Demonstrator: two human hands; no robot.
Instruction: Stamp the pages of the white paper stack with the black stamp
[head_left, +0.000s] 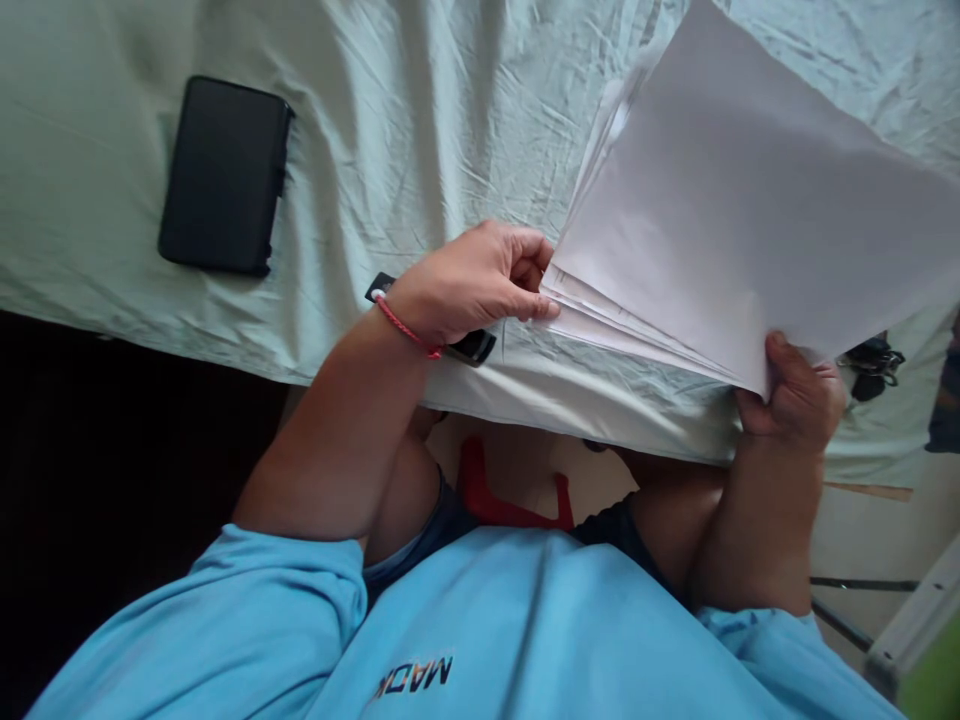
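A fanned stack of white paper sheets (735, 200) is held up over the cloth at the right of the head view. My left hand (487, 275) pinches the stack's near left corner between thumb and fingers, where several sheet edges spread apart. At the near right corner my right hand (799, 395) is closed on the sheets, thumb on top and fingers hidden underneath. Beneath my left wrist lies a dark phone-like object (472, 347), mostly covered by the wrist.
A pale green cloth (360, 180) with wrinkles covers the table. To the left lies a black tablet-like case (225, 175). A bunch of keys (874, 365) rests beside my right hand. Under the table edge shows a red seat part (510, 500). A metal frame (919, 620) stands at lower right.
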